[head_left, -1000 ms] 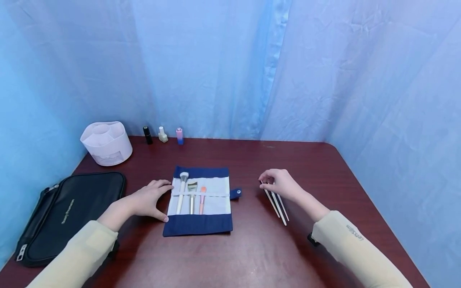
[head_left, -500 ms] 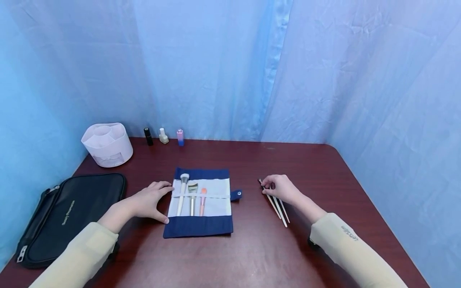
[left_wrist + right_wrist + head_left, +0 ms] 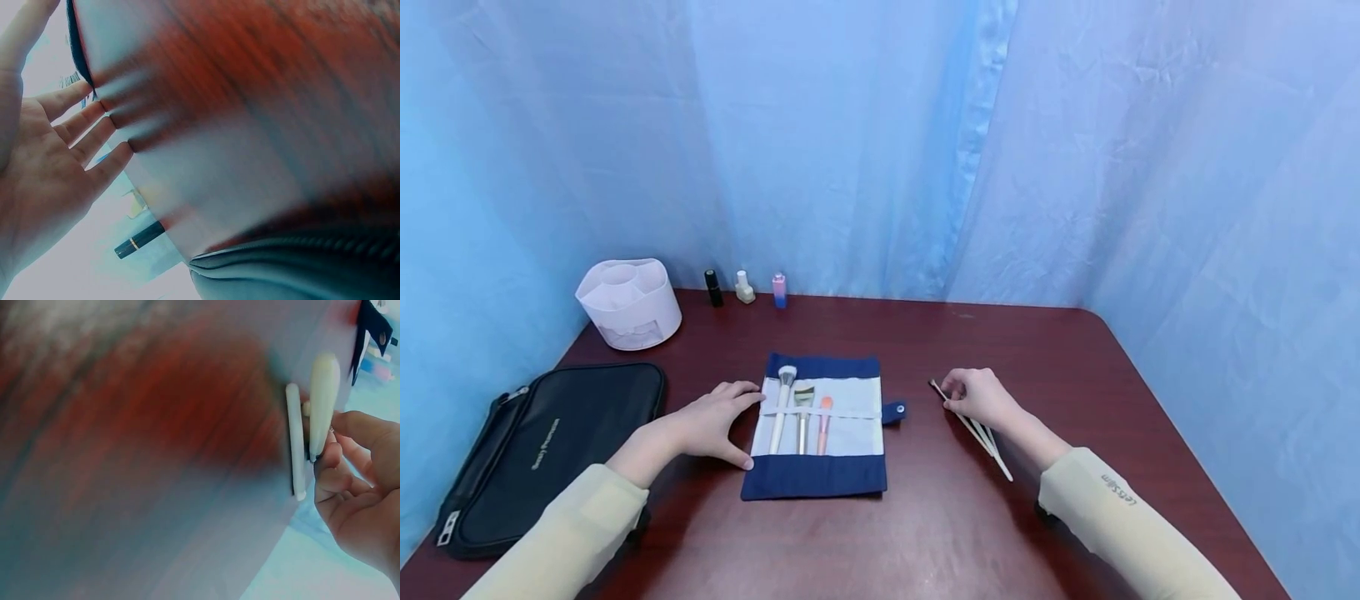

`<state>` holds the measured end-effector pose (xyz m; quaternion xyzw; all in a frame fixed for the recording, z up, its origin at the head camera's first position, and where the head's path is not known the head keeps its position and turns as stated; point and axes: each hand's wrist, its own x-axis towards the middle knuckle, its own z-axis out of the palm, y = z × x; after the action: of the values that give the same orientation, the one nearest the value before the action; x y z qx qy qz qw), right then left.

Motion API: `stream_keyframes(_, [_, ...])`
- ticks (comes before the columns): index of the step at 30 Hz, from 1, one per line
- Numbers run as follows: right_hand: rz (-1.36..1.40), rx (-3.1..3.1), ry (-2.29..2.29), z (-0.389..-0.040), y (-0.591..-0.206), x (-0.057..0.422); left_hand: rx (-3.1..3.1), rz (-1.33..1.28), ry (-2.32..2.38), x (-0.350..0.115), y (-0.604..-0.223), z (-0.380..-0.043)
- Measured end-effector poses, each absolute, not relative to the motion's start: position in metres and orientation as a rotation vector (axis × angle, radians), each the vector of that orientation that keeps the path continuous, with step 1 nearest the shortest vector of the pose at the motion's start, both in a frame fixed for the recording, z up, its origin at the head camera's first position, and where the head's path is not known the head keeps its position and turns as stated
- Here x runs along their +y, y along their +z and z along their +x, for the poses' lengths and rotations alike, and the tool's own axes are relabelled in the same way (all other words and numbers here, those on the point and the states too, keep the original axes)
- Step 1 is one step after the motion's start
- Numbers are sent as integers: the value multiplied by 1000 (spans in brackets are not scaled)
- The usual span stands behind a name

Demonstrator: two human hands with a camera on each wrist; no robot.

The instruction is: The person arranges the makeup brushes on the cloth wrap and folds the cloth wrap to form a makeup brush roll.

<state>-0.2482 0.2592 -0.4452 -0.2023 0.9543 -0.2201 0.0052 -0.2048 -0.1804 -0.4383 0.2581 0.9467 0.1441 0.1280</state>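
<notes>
A navy and white brush roll (image 3: 812, 479) lies unfolded in the head view. Under its band sit a white makeup brush (image 3: 781, 417), a wide flat brush (image 3: 802, 421) and a pink brush (image 3: 824, 425). My left hand (image 3: 711, 421) rests at the roll's left edge, fingers spread and thumb near the lower corner. To the right of the roll, my right hand (image 3: 981, 396) pinches a thin makeup brush with a cream handle (image 3: 324, 400), its dark tip pointing up-left. Another pale-handled brush (image 3: 295, 437) lies on the table beside that hand, partly hidden in the head view.
A black zip case (image 3: 568, 442) lies at the left, with a white organizer (image 3: 632, 308) behind it. Along the back edge stand a black lipstick tube (image 3: 713, 288), a nail polish bottle (image 3: 744, 288) and a pink-blue bottle (image 3: 779, 292). Blue curtains surround the table.
My right hand has pinched one thin brush and shifted it; its dark tip shows further left and its handle lies across the others. My left hand keeps its place at the roll.
</notes>
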Motion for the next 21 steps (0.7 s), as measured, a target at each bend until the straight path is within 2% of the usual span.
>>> stream_keyframes(10, [-600,2960,-739,-251,-439,252,2753,736,410,-180,-439,-206])
stream_keyframes(21, [-562,2777,-1086,-248,-403,234,2744,747,416,-181,-438,-206])
